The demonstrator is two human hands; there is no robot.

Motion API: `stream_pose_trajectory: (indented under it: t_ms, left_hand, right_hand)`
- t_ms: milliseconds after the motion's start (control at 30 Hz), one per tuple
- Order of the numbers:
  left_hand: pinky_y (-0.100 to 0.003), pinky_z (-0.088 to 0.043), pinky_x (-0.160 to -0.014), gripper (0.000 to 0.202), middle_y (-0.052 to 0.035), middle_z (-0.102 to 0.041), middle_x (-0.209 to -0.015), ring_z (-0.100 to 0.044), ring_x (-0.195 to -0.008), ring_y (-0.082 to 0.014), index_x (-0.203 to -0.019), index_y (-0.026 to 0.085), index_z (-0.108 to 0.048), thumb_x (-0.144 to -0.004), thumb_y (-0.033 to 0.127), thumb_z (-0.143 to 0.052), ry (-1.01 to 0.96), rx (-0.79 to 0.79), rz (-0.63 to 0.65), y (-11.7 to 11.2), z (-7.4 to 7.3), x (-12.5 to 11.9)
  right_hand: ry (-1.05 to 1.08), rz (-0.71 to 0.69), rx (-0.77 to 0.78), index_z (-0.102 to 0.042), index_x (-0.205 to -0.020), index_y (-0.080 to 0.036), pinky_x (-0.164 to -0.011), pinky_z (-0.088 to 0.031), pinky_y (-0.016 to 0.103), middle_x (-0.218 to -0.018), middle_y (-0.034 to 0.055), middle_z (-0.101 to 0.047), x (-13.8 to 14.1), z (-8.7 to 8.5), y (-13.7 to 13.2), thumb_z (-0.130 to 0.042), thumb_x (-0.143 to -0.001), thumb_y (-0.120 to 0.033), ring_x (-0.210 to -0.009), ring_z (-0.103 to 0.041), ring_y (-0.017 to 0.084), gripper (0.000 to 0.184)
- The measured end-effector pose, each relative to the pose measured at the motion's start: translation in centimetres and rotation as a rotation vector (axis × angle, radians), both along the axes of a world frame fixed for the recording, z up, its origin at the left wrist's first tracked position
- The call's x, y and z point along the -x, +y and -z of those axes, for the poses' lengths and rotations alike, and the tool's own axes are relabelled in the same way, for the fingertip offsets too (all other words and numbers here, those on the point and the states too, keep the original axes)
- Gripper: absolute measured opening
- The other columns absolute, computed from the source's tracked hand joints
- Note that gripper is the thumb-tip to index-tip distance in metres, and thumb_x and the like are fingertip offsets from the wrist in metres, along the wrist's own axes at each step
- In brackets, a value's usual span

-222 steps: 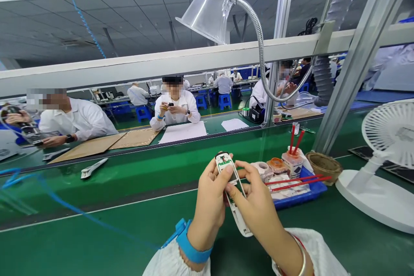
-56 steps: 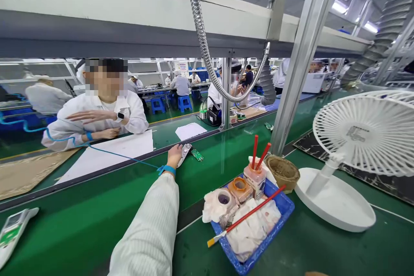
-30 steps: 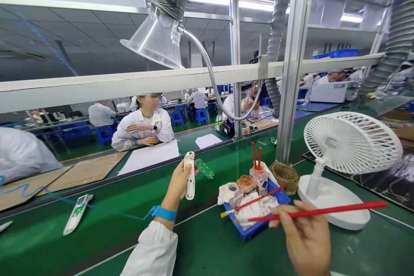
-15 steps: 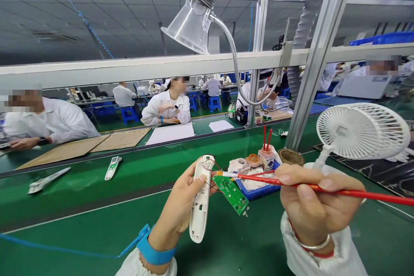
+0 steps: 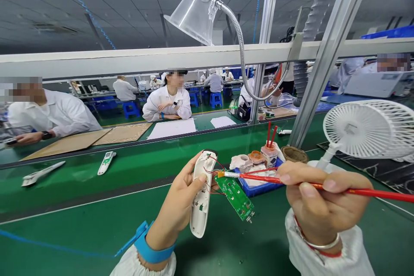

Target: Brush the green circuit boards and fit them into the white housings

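Note:
My left hand (image 5: 185, 194) grips a white plastic housing (image 5: 201, 211), held upright with its hollow inside facing me. Thin red wires join the housing to a green circuit board (image 5: 237, 198), which sticks out to the right at a slant. Between the fingers and thumb of my right hand (image 5: 323, 194) is a red-handled paintbrush (image 5: 265, 179). Its tan bristle tip is at the upper left end of the board; whether it touches cannot be told. A blue strap with a cord circles my left wrist.
Behind the board sits a blue tray (image 5: 258, 187) with small jars and upright red sticks. A white fan (image 5: 352, 131) stands at right beside a brown round container (image 5: 294, 154). Two white housings, one showing a board (image 5: 106, 161), lie at left. Overhead hangs a clear fume hood (image 5: 194, 10). Co-workers sit opposite.
The whole view has shifted a little. The board has turned slightly to face me more, while the brush tip stays at its upper end. Both hands keep their hold.

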State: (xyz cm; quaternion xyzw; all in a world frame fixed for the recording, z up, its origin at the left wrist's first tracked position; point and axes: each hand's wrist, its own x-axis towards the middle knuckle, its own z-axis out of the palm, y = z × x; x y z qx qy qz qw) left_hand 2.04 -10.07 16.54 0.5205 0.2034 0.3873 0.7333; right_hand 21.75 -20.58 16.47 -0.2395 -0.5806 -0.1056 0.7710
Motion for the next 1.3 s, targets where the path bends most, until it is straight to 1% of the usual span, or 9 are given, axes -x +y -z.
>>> stream_pose_trajectory:
  t_ms: [400,533,600,667,800,900,1000,1167,1300]
  left_hand:
    - [-0.026,-0.052,-0.065,0.060,-0.0036,-0.067,-0.078,-0.062,-0.067,-0.0155,-0.130,0.024,-0.047,-0.074,0.030,-0.068,0.012,-0.040,0.001,0.3,0.4,-0.1]
    - [-0.027,-0.051,-0.066,0.061,-0.0050,-0.068,-0.083,-0.060,-0.068,-0.0152,-0.130,0.023,-0.048,-0.073,0.031,-0.069,0.032,-0.043,-0.030,0.8,0.6,-0.4]
    - [-0.027,-0.051,-0.067,0.064,-0.0064,-0.068,-0.089,-0.060,-0.067,-0.0147,-0.131,0.023,-0.046,-0.073,0.032,-0.069,0.028,-0.041,-0.041,1.1,0.6,-0.5]
    - [-0.027,-0.051,-0.067,0.065,-0.0071,-0.068,-0.090,-0.059,-0.065,-0.0138,-0.133,0.022,-0.044,-0.073,0.031,-0.069,0.016,-0.040,-0.043,1.4,0.6,-0.5]
    - [-0.025,-0.051,-0.066,0.062,-0.0055,-0.068,-0.086,-0.060,-0.066,-0.0132,-0.131,0.022,-0.045,-0.074,0.030,-0.068,-0.004,-0.036,-0.027,1.7,0.8,-0.4]
    - [-0.025,-0.052,-0.066,0.060,-0.0048,-0.068,-0.083,-0.060,-0.066,-0.0133,-0.130,0.022,-0.046,-0.075,0.029,-0.067,-0.004,-0.041,-0.019,1.7,0.9,-0.4]
    - [-0.026,-0.052,-0.067,0.060,-0.0054,-0.068,-0.085,-0.060,-0.065,-0.0133,-0.130,0.021,-0.046,-0.074,0.029,-0.068,-0.006,-0.045,-0.025,1.6,0.9,-0.5]
    - [-0.025,-0.052,-0.065,0.061,-0.0050,-0.069,-0.089,-0.061,-0.070,-0.0146,-0.131,0.025,-0.046,-0.074,0.030,-0.068,-0.011,-0.075,-0.047,1.2,0.7,-0.3]
    - [-0.023,-0.051,-0.058,0.060,-0.0061,-0.069,-0.093,-0.062,-0.070,-0.0155,-0.133,0.028,-0.043,-0.077,0.030,-0.065,-0.003,-0.130,0.025,0.8,1.2,-0.1]
  right_hand:
    - [0.031,0.030,-0.024,-0.041,-0.092,-0.021,-0.058,-0.053,0.039,-0.076,-0.0003,-0.070,-0.7,-0.5,-0.1,-0.051,-0.074,0.000,-0.058,-0.062,0.019,0.029]
    - [0.253,0.108,-0.075,-0.043,-0.089,-0.023,-0.055,-0.052,0.033,-0.067,-0.0032,-0.067,-2.2,-1.3,0.1,-0.053,-0.073,-0.004,-0.053,-0.060,0.016,0.027]
    - [0.468,0.082,0.037,-0.044,-0.089,-0.024,-0.053,-0.052,0.029,-0.067,-0.0034,-0.066,-3.9,-1.2,0.5,-0.058,-0.074,-0.010,-0.055,-0.061,0.016,0.026]
    - [0.645,0.012,0.312,-0.043,-0.086,-0.025,-0.056,-0.054,0.028,-0.069,-0.0029,-0.067,-5.8,-0.2,1.1,-0.068,-0.070,-0.021,-0.056,-0.063,0.015,0.030]
    - [0.767,-0.034,0.753,-0.045,-0.074,-0.020,-0.051,-0.056,0.028,-0.058,-0.0001,-0.064,-8.2,5.0,2.8,-0.082,-0.050,-0.034,-0.050,-0.064,0.017,0.046]
    - [0.793,0.006,0.931,-0.047,-0.068,-0.019,-0.050,-0.057,0.029,-0.054,0.0026,-0.063,-8.7,9.3,3.7,-0.080,-0.051,-0.038,-0.050,-0.064,0.019,0.042]
    - [0.793,0.099,1.088,-0.047,-0.058,-0.018,-0.041,-0.052,0.027,-0.047,0.0035,-0.061,-9.2,11.5,4.0,-0.077,-0.056,-0.037,-0.041,-0.060,0.017,0.035]
    - [0.713,0.232,1.183,-0.041,-0.047,-0.020,-0.028,-0.028,0.020,-0.030,-0.0029,-0.046,-9.5,10.1,3.4,-0.078,-0.055,-0.033,-0.024,-0.038,0.009,0.040]
    - [0.573,0.032,1.189,-0.053,-0.061,-0.018,-0.039,-0.039,0.022,-0.044,-0.0021,-0.056,-5.5,7.3,2.5,-0.075,-0.059,-0.049,-0.037,-0.049,0.012,0.038]
